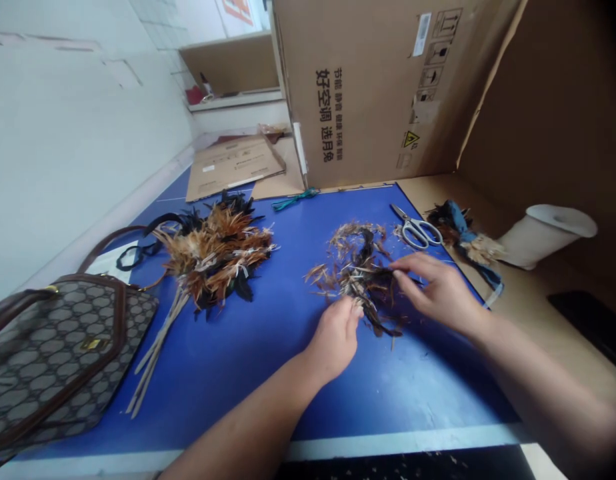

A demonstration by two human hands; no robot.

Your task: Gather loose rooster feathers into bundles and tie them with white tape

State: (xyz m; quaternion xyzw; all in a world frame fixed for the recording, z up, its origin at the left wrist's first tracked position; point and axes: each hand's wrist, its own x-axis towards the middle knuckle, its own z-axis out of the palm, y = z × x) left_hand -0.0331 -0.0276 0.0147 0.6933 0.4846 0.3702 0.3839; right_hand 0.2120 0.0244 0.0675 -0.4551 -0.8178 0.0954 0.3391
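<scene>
Brown and black feathers (361, 243) lie in a loose, ragged pile on the blue tabletop. At the pile's near edge, my left hand (335, 337) is closed, its thumb and fingers pinching the pale base of some feathers. My right hand (435, 287) pinches the end of a dark feather (381, 275) between thumb and forefinger, on the pile's right side. Beyond my right hand lie scissors (421, 231) with grey handles, partly spread. To the left rests a large bunch of orange-brown and black feathers (223, 247) on pale sticks (158, 353).
A patterned handbag (68, 347) stands at the left. A tall cardboard box (373, 87) rises behind the table. On the right are a white spool (548, 233), a feather piece with blue ribbon (461, 223) and a dark phone-like object (591, 333). Teal cord (294, 200) lies at the back.
</scene>
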